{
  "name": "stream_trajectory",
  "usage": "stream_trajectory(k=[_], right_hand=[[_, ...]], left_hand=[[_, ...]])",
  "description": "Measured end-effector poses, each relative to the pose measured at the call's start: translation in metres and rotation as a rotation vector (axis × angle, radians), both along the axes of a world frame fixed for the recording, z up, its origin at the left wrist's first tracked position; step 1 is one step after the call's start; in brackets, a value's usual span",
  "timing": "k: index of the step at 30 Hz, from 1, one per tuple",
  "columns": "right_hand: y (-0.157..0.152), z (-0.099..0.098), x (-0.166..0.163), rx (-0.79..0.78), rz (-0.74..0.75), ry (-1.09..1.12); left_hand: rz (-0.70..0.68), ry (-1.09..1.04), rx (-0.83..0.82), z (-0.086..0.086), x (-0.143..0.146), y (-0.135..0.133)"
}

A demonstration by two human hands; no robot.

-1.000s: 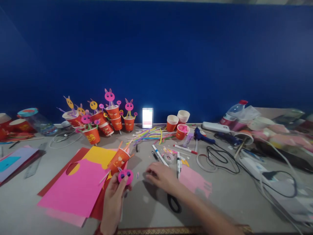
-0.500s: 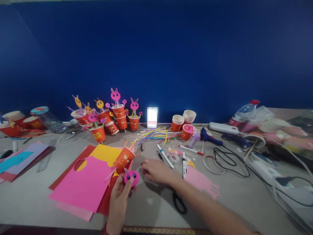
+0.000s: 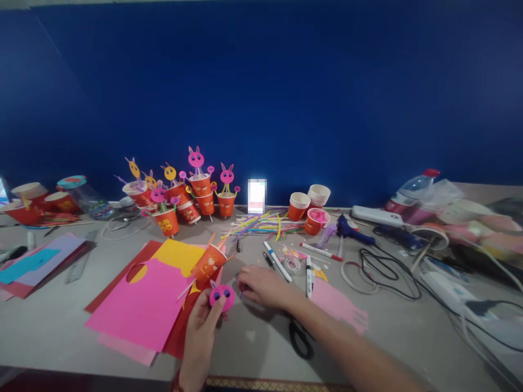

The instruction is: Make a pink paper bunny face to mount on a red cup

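My left hand (image 3: 199, 329) pinches a round pink paper bunny face (image 3: 229, 304) with dark eyes, its thumb lying over the front. Just right of it, my right hand (image 3: 261, 286) rests low at the table with its fingers drawn together. A small bluish bit shows at those fingertips, too small to name. Behind the left hand a red paper cup (image 3: 210, 262) with sticks lies tilted on coloured sheets. The pink sheet (image 3: 137, 313) there has a round hole cut in it. Black-handled scissors (image 3: 300, 342) lie partly under my right forearm.
Red cups with bunny figures (image 3: 200, 188) stand at the back left. Pipe cleaners (image 3: 261, 224), markers (image 3: 278, 262) and stacked paper cups (image 3: 299, 206) lie or stand beyond my hands. At the right are a blue glue gun (image 3: 353, 231), black cable (image 3: 388, 272) and a bottle (image 3: 411, 190).
The whole view has shifted slightly, with things appearing a little further right. Both hands keep nearly the same pose, and the bunny face stays in my left hand.
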State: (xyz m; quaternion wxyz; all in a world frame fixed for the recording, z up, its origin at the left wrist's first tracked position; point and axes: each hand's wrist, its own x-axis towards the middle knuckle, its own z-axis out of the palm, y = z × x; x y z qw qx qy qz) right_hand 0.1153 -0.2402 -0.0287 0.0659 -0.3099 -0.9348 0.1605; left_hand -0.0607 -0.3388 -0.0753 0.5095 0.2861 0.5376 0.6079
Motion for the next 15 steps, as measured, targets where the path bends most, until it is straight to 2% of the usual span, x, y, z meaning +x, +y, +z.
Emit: stream_trajectory(k=[6,12,15], right_hand=[[0.005,-0.006,0.003,-0.012,0.06,0.046],[0.006,-0.014,0.004,-0.042,0.041,0.075],[0.004,-0.011,0.006,-0.076,0.024,0.105]], left_hand=[[-0.024,0.02,0.007,-0.001,0.0,0.0],[-0.015,0.009,0.009,0.0,-0.001,0.0],[-0.01,0.009,-0.001,0.001,0.0,0.0]])
